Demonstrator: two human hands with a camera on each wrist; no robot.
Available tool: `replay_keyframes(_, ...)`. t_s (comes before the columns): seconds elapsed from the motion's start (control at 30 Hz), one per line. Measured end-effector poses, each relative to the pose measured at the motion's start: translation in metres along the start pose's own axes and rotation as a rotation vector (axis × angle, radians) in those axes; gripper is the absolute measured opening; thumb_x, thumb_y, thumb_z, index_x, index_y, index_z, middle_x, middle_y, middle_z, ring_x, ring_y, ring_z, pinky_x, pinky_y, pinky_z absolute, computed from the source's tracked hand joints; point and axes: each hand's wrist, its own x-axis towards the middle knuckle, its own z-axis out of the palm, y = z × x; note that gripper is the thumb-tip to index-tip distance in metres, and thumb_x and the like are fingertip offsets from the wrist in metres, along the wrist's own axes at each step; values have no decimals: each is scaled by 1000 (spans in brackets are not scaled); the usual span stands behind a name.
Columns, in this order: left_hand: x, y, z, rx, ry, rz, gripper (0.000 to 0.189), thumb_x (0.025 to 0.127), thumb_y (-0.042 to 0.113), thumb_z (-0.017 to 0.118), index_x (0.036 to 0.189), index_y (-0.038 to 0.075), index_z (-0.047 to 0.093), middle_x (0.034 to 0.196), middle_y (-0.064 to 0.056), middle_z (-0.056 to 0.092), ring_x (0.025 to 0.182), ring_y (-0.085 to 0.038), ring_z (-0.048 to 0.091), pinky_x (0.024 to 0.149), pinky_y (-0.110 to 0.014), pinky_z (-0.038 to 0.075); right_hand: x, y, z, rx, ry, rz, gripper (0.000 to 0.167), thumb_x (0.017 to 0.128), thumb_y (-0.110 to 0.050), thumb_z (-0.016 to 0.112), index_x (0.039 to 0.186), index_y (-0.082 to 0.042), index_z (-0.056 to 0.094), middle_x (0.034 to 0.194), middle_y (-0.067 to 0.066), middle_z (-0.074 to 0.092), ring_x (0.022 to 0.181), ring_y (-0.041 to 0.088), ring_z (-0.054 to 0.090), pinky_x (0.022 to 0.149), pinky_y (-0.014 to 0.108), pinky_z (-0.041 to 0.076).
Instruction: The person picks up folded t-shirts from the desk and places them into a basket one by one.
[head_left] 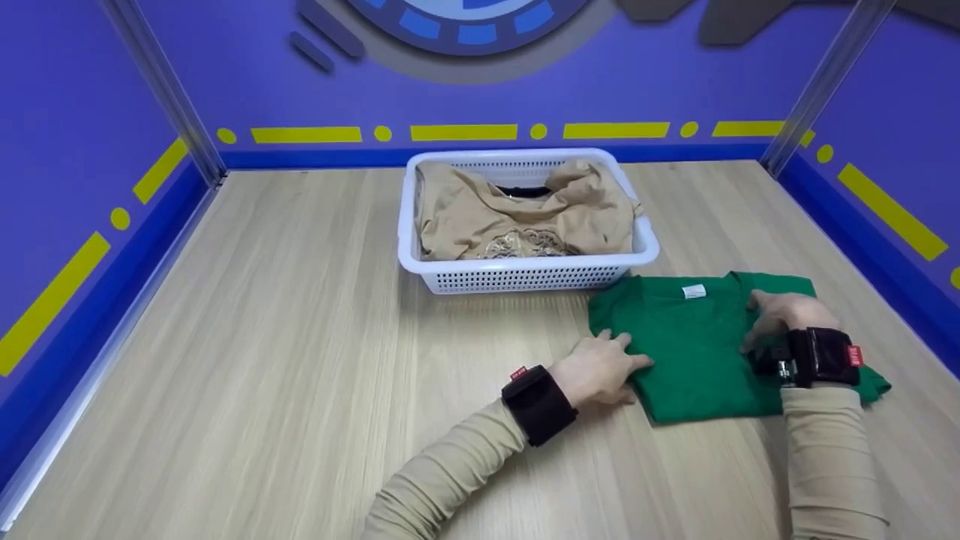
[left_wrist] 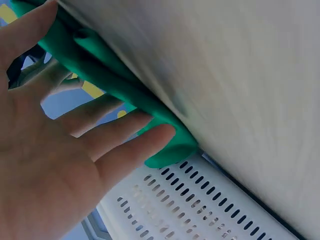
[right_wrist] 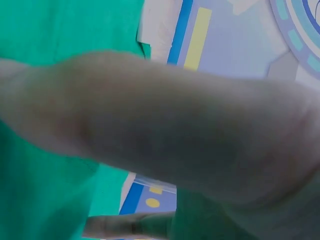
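A folded green shirt (head_left: 690, 352) lies on the wooden table in the head view, its white label (head_left: 694, 291) near the top edge. My left hand (head_left: 600, 367) touches the shirt's left edge with fingers spread; the left wrist view shows its palm (left_wrist: 45, 160) beside the layered green edge. My right hand (head_left: 795, 311) rests on the right part of the shirt, thumb and a finger reaching onto the cloth. In the right wrist view the thumb (right_wrist: 165, 120) crosses in front of the green cloth, and a straight finger (right_wrist: 130, 226) shows below; the other fingers are hidden.
A white perforated basket (head_left: 525, 264) stands behind the shirt, near the back wall. Inside it is a beige garment (head_left: 472, 214) with a printed pattern, with something dark (head_left: 529, 192) behind. Blue-purple panels with yellow marks enclose the table (head_left: 300, 337) at the back and sides.
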Motion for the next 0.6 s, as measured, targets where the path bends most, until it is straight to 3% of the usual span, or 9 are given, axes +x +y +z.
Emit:
replay_keyframes(0.13, -3, 1, -4, 5, -22, 12, 55, 87, 50, 61, 139, 40, 44, 138, 1, 48, 120, -19, 51, 95, -31, 50, -1, -7, 1, -39, 15, -15, 83, 74, -31, 80, 131, 9, 35, 130, 43, 32, 112, 50, 40, 93, 65, 41)
replay_keyframes(0.33, -10, 2, -12, -25, -111, -13, 51, 87, 47, 63, 134, 41, 46, 135, -1, 48, 116, -21, 51, 92, -31, 50, -1, -25, 4, -30, -23, 5, 103, 75, -27, 80, 146, 10, 14, 145, 42, 15, 131, 56, 23, 105, 68, 28)
replay_keyframes(0.37, -12, 3, -13, -31, -119, -21, 50, 86, 46, 64, 133, 41, 48, 133, -1, 48, 115, -21, 51, 91, -31, 50, -1, -28, 5, -28, -25, 0, 101, 75, -26, 79, 146, 9, 16, 144, 41, 16, 130, 56, 24, 104, 68, 29)
replay_keyframes(0.47, -15, 3, -16, -19, -140, -35, 45, 86, 42, 67, 128, 39, 51, 131, -2, 51, 111, -21, 55, 85, -30, 52, -3, -37, 8, -60, -5, -27, 75, 75, -25, 79, 130, 4, 39, 128, 39, 38, 114, 48, 43, 93, 62, 45)
replay_keyframes(0.6, -18, 2, -22, -20, -186, -45, 31, 91, 25, 62, 120, 36, 57, 126, -1, 57, 101, -14, 59, 74, -26, 54, -6, -45, 10, -63, 18, -41, 47, 75, -21, 78, 105, -3, 46, 102, 25, 49, 90, 33, 48, 71, 45, 52)
